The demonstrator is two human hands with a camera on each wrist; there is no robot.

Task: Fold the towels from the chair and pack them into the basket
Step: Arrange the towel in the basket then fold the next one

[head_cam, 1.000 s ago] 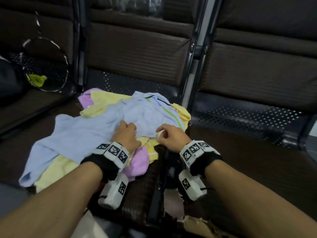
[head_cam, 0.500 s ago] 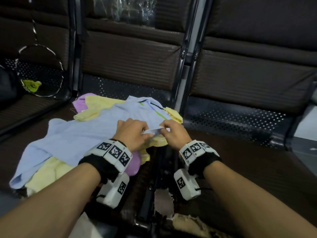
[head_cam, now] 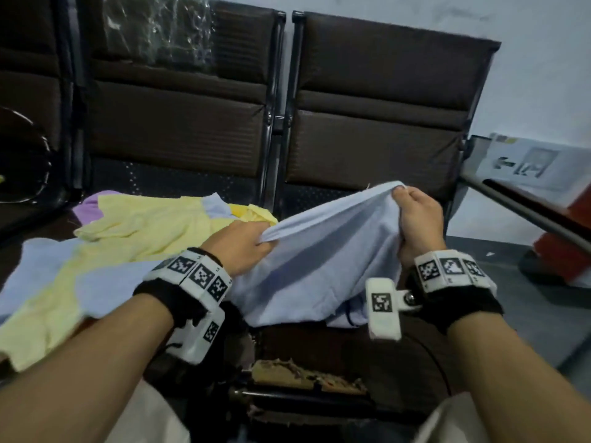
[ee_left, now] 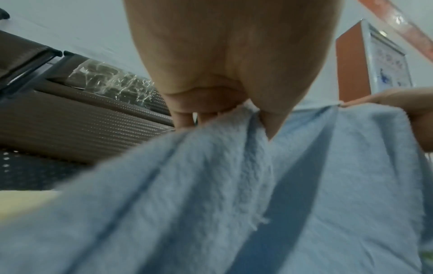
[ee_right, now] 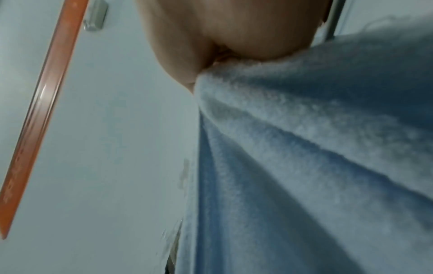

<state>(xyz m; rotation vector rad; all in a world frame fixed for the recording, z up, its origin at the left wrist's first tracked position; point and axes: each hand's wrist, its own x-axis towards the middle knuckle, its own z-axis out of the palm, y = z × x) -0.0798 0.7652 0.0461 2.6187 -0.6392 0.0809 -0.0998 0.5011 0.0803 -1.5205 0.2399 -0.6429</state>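
Note:
A light blue towel (head_cam: 323,260) hangs stretched between my two hands above the brown chair seat (head_cam: 339,353). My left hand (head_cam: 246,247) pinches one end of its upper edge, and my right hand (head_cam: 415,215) grips the other end, held higher and to the right. The left wrist view shows the blue towel (ee_left: 211,194) bunched between my fingers (ee_left: 187,118). The right wrist view shows the blue towel (ee_right: 316,148) gripped the same way. On the left seat lies a pile with a yellow towel (head_cam: 140,228), a purple towel (head_cam: 88,206) and more blue cloth (head_cam: 105,289). No basket is in view.
A row of brown padded chairs (head_cam: 377,123) runs along a pale wall. A racket frame (head_cam: 28,155) lies on the far left seat. A grey bar (head_cam: 527,212) and an orange object (head_cam: 563,247) stand at the right. Torn seat padding (head_cam: 303,375) shows near me.
Both hands took hold of the blue towel's edge on the pile, then lifted it and pulled it to the right, spreading apart. The view has swung right and upward.

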